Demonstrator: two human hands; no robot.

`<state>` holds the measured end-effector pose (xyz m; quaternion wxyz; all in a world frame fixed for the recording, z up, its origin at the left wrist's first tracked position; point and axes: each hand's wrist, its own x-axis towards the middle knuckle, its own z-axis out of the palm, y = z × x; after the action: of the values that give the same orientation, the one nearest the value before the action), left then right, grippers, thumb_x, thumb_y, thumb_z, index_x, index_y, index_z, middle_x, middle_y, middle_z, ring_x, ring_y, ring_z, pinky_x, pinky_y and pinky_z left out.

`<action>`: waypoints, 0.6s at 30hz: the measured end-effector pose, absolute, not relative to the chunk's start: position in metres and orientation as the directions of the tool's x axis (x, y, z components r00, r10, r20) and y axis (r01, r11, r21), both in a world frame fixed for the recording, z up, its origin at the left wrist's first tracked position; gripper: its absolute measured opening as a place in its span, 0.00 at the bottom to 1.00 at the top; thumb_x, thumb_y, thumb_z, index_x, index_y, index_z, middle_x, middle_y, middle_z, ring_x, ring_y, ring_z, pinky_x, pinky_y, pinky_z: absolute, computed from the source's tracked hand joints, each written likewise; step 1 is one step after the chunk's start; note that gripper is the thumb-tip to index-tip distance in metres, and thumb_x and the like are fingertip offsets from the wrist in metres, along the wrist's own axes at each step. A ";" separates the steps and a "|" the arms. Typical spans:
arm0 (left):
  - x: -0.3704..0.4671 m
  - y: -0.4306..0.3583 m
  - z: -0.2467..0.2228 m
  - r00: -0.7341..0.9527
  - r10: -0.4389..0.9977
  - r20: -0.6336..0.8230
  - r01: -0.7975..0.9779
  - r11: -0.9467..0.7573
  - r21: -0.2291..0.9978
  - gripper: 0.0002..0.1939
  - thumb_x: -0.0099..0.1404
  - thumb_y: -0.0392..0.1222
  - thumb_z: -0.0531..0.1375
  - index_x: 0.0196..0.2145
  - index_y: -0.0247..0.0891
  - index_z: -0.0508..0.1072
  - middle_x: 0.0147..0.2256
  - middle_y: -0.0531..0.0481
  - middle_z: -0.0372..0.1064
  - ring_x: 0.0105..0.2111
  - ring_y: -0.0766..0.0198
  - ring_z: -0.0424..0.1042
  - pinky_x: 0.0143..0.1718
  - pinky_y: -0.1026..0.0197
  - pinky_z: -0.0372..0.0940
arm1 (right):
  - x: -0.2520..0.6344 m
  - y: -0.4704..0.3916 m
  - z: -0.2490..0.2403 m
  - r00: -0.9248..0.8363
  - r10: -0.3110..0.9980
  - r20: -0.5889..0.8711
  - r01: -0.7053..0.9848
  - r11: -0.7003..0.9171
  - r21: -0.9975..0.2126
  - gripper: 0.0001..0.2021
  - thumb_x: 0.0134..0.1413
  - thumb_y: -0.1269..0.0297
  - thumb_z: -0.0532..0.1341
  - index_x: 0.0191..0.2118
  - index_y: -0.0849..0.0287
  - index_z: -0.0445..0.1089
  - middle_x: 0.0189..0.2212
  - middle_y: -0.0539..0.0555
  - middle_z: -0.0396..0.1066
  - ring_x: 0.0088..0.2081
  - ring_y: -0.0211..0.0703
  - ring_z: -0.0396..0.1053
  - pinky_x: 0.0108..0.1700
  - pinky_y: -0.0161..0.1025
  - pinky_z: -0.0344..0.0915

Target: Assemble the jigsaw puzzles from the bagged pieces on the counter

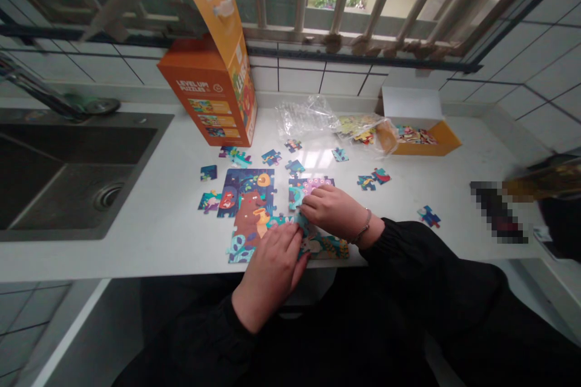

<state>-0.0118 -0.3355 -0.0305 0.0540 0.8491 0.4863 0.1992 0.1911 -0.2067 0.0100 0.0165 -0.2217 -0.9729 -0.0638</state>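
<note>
A partly joined jigsaw puzzle [250,205] with a brown bear lies near the counter's front edge. My left hand [276,260] rests on its lower middle, fingers stretched out and thumb low. My right hand [333,210] is closed, its bent fingertips at a puzzle piece beside the left fingertips; the fingers cover much of that piece. Just beyond the right fingers is a joined section with a pink, scalloped shape [313,186], separated by a gap from the bear part. A rabbit section [313,246] shows below my hands.
Loose pieces lie around, such as one at the left [209,173] and one far right [429,216]. An orange puzzle box [204,94] stands behind, lid raised. Clear plastic wrap [306,118] and a yellow box of pieces [447,138] lie along the wall. A sink [136,193] is left.
</note>
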 end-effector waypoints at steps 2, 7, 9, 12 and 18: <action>-0.012 -0.335 -0.030 0.448 0.848 0.285 0.804 -0.521 0.288 0.20 0.77 0.42 0.59 0.63 0.33 0.73 0.61 0.32 0.74 0.61 0.41 0.74 0.65 0.35 0.70 | 0.191 -0.208 0.010 -0.898 0.433 0.080 0.440 0.891 0.111 0.09 0.72 0.73 0.60 0.39 0.59 0.76 0.37 0.56 0.77 0.38 0.47 0.68 0.42 0.45 0.57; -0.012 -0.335 -0.029 0.454 0.842 0.291 0.802 -0.529 0.279 0.21 0.77 0.42 0.61 0.62 0.30 0.73 0.62 0.31 0.74 0.61 0.40 0.74 0.64 0.35 0.70 | 0.193 -0.210 0.009 -0.892 0.422 0.160 0.442 0.888 0.126 0.11 0.73 0.74 0.58 0.38 0.59 0.76 0.35 0.56 0.75 0.36 0.47 0.66 0.42 0.46 0.57; -0.012 -0.335 -0.030 0.456 0.844 0.283 0.804 -0.527 0.276 0.21 0.77 0.41 0.61 0.63 0.30 0.73 0.62 0.31 0.73 0.61 0.40 0.74 0.65 0.35 0.70 | 0.194 -0.212 0.009 -0.896 0.402 0.190 0.431 0.890 0.149 0.12 0.74 0.73 0.57 0.38 0.58 0.75 0.34 0.55 0.75 0.36 0.47 0.65 0.43 0.46 0.57; -0.012 -0.335 -0.031 0.452 0.852 0.266 0.811 -0.516 0.275 0.21 0.77 0.41 0.61 0.63 0.32 0.72 0.63 0.33 0.73 0.61 0.41 0.73 0.66 0.36 0.69 | 0.195 -0.216 0.008 -0.902 0.379 0.206 0.414 0.895 0.167 0.13 0.74 0.72 0.57 0.37 0.58 0.75 0.34 0.54 0.74 0.35 0.47 0.64 0.43 0.46 0.58; -0.011 -0.335 -0.027 0.450 0.848 0.280 0.807 -0.520 0.280 0.21 0.76 0.40 0.61 0.63 0.32 0.72 0.62 0.33 0.74 0.61 0.42 0.74 0.66 0.37 0.68 | 0.195 -0.221 0.004 -0.906 0.385 0.175 0.411 0.900 0.146 0.11 0.73 0.71 0.59 0.36 0.57 0.74 0.34 0.54 0.75 0.36 0.47 0.64 0.42 0.46 0.58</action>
<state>-0.0108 -0.3347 -0.0271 0.0528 0.8498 0.4868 0.1950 0.1949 -0.2211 0.0035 0.0712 -0.2048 -0.9720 -0.0902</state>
